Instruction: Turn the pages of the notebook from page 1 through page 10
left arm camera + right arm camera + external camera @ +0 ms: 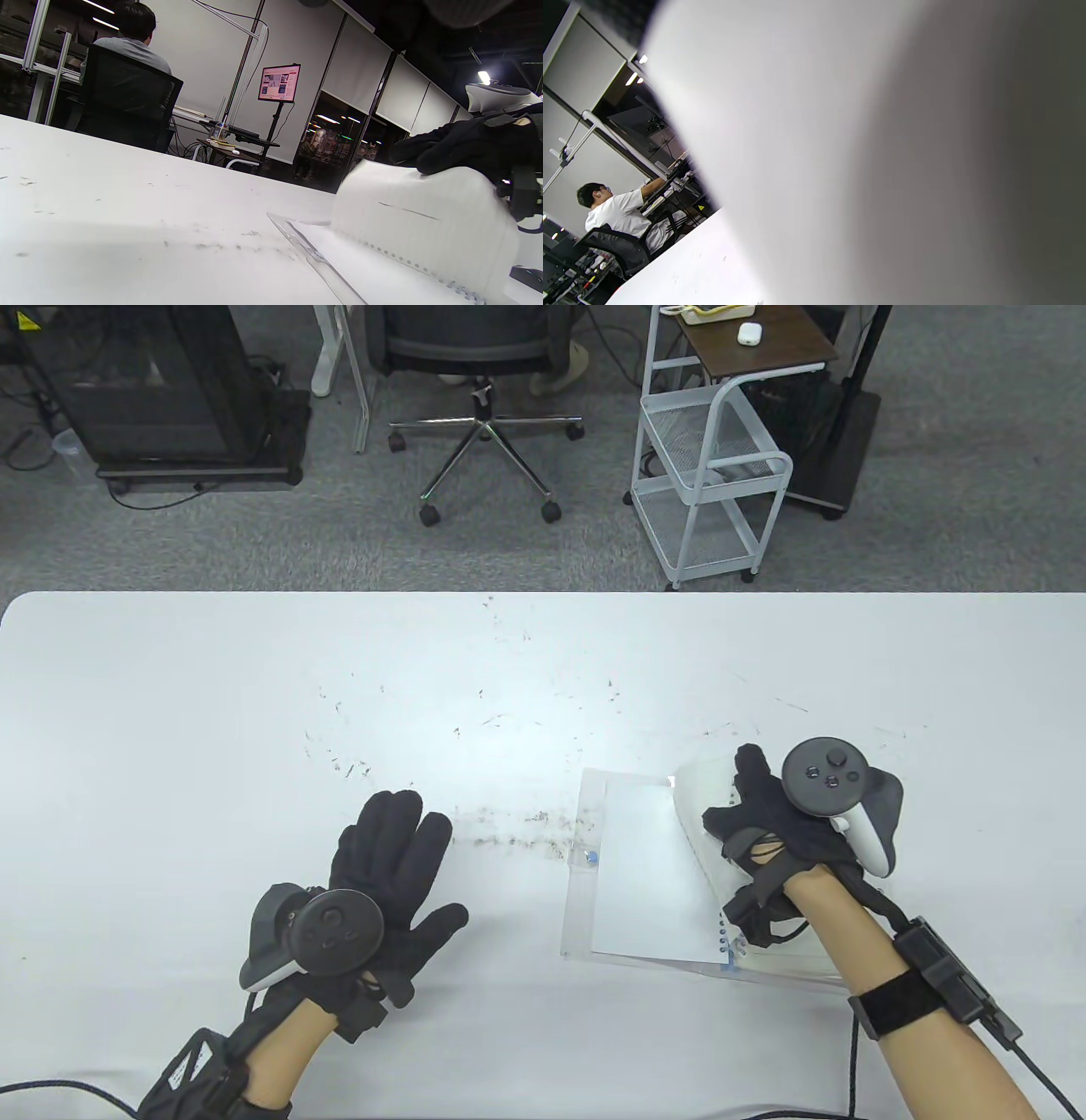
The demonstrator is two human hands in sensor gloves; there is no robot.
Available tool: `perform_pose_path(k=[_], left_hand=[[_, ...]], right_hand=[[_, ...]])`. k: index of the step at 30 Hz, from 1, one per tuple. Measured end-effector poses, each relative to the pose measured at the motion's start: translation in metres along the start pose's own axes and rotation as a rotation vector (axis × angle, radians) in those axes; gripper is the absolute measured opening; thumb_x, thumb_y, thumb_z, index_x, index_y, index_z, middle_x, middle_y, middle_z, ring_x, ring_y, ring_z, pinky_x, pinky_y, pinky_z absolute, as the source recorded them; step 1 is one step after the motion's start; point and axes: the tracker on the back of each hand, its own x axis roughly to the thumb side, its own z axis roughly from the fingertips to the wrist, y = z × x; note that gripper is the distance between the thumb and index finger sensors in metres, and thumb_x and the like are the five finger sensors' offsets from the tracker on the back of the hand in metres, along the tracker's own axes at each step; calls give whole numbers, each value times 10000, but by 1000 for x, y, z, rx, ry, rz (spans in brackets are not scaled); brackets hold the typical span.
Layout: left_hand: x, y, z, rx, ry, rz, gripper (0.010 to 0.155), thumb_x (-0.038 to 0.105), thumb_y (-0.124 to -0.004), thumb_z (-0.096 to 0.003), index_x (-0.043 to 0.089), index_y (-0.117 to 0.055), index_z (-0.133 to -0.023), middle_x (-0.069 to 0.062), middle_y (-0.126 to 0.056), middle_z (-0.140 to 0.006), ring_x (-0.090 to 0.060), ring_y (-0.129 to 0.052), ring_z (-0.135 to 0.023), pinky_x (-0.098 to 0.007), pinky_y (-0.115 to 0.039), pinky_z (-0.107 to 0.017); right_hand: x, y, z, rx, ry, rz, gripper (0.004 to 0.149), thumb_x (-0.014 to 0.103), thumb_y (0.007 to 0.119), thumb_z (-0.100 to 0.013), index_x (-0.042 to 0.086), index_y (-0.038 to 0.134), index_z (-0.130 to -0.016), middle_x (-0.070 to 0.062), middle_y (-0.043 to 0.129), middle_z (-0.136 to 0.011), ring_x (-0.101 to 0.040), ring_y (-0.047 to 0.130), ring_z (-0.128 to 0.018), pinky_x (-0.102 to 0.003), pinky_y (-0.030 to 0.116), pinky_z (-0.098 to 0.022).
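A spiral notebook [645, 874] with a clear plastic cover lies open on the white table [254, 712] at the right. My right hand [768, 823] holds a lifted, curved page [708, 789] standing up over the spiral binding. In the left wrist view the page [420, 216] arches up with my right hand's fingers [428, 159] on its top. The right wrist view is filled by the blurred page [840, 148]. My left hand [394, 865] rests flat and open on the table, left of the notebook, holding nothing.
The table surface has scattered dark specks [509, 831] near its middle. Beyond the far edge stand an office chair [484, 398], a white wire cart [713, 475] and a black cabinet [161, 390].
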Motion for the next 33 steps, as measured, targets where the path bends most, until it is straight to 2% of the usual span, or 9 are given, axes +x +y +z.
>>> perform_pose_path(k=[10, 16, 22, 28, 33], left_hand=[[1, -1, 0, -4, -9, 0, 861, 691, -637, -454, 262, -339, -1138, -98, -184, -1186, -466, -193, -1136, -716, -360, -735], [2, -1, 0, -10, -15, 0, 861, 692, -636, -454, 263, -338, -1138, -98, -182, -1186, -466, -192, -1137, -716, -360, -736], [3, -3, 0, -17, -12, 2, 860, 692, -636, -454, 262, -340, -1138, -99, -184, -1186, -467, -191, -1136, -716, -361, -735], [3, -3, -1, -22, -11, 2, 861, 691, -637, -454, 261, -341, -1138, -100, -186, -1186, -469, -192, -1135, -716, -362, -734], [3, -3, -1, -23, -9, 5, 860, 691, -636, -454, 262, -340, -1138, -100, -186, -1186, -468, -192, -1136, -715, -361, -736]], right_hand=[[18, 40, -6, 19, -80, 63, 832, 303, 943, -399, -6, 406, -954, -352, 644, -893, -109, 1073, -357, -392, 920, -352], [20, 62, -6, 137, -110, 40, 835, 400, 895, -439, 6, 382, -966, -358, 599, -922, -190, 1057, -441, -458, 879, -398], [16, 68, -9, 203, -94, 23, 832, 529, 794, -487, 16, 360, -978, -380, 541, -941, -260, 1033, -505, -509, 841, -428], [5, 68, -10, 215, -70, -52, 817, 542, 768, -497, 25, 363, -983, -381, 515, -956, -348, 993, -595, -564, 798, -460], [-10, 54, -10, 185, -57, -106, 823, 554, 764, -498, 28, 357, -984, -382, 503, -960, -362, 983, -612, -574, 788, -468]])
